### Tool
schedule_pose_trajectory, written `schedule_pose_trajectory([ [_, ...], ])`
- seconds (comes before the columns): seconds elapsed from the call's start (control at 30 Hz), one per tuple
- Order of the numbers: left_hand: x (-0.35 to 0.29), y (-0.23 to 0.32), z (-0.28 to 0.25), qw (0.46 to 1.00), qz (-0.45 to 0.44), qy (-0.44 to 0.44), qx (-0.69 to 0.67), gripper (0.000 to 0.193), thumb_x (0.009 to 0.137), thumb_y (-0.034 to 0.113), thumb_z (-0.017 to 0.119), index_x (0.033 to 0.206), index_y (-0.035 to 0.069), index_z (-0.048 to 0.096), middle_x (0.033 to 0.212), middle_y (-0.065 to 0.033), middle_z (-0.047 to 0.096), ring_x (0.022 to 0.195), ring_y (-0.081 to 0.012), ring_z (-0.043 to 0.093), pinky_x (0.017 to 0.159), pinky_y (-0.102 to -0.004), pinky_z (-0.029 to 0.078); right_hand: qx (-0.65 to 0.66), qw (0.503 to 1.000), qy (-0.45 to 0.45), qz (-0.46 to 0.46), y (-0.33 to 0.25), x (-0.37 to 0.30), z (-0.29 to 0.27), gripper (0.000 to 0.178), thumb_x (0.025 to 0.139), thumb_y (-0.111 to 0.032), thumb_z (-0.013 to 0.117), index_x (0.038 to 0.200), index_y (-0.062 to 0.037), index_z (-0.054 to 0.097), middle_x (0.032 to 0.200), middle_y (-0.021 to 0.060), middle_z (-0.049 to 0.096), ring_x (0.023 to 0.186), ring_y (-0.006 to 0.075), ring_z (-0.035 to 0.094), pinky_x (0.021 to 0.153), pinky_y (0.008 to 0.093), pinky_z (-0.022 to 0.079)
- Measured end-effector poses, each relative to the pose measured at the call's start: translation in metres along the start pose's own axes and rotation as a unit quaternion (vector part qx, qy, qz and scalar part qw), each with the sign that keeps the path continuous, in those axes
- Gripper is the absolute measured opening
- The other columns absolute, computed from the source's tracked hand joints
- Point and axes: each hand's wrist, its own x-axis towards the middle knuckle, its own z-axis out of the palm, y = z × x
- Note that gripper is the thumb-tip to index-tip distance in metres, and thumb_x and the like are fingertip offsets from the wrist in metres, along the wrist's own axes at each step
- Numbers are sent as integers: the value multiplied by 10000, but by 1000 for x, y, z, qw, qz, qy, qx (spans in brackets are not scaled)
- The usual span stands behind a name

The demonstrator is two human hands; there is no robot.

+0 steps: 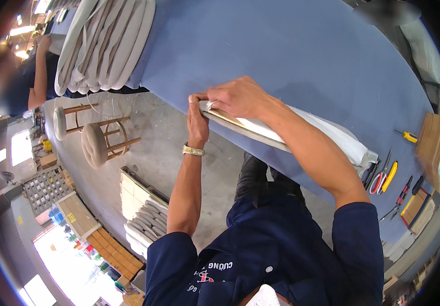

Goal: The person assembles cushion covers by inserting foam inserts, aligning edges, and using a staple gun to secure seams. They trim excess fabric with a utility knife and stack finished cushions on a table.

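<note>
Long pad [253, 133]: on the near edge of the blue table [306, 51], slanting from its far left tip down to the right, under the right arm.
Nearer hand: both are at the left tip.
Left hand [198, 122]: nearly closed, holding the tip from outside.
Right hand [240, 97]: fingers curled tight, pinching white cloth [332, 133] there.

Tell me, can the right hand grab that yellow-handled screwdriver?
Probably yes: nothing seems to block the way from the right hand across the blue tabletop to the screwdriver, but it's busy at the pale piece.
</note>
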Motion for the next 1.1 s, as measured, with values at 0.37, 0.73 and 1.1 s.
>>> schedule_pose_trajectory([
  [0.37, 31, 7, 2, 996, 3, -84, 32, 672, 1111, 471, 206, 1191, -8, 671, 1094, -147, 705, 925, -205, 633, 825, -353, 517, 161, 960, -120, 195, 27, 10, -44, 606, 787, -557, 816, 1135, -65, 746, 907, 110, 731, 777, 232, 680, 725, 351, 525],
  [0.73, 67, 8, 13, 986, 12, -153, 61, 686, 1107, 484, 264, 1029, -14, 729, 815, -142, 693, 785, -230, 659, 749, -377, 526, -51, 983, 148, 97, -46, -16, -35, 106, 880, -138, 769, 876, -51, 708, 771, 47, 606, 678, 202, 553, 624, 353, 444],
  [1.1, 63, 8, 11, 986, 19, -153, 62, 673, 1098, 491, 286, 1024, 3, 744, 835, -165, 715, 800, -295, 685, 772, -412, 534, -136, 934, 293, 152, -80, -37, 13, 84, 850, -47, 773, 845, -30, 690, 799, 73, 641, 741, 245, 595, 660, 362, 485],
])
